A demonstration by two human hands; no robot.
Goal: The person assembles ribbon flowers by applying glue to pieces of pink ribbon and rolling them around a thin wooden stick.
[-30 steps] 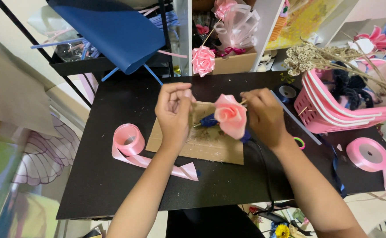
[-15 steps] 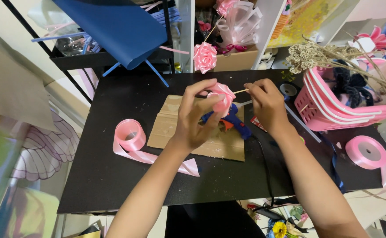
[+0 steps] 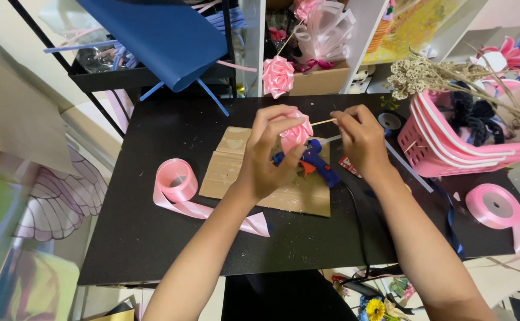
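My left hand (image 3: 269, 157) cups a pink ribbon rose (image 3: 295, 132); my right hand (image 3: 361, 139) pinches its wooden stick (image 3: 322, 122) at three o'clock. Keep the stick centred, I judge.

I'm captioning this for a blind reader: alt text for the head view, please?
Left hand holds a pink ribbon rose while right hand grips its thin wooden stick, above a blue glue gun on cardboard.

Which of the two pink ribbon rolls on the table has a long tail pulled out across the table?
The left roll, beside the cardboard: its tail runs toward the table's front. The right roll only hangs a short end.
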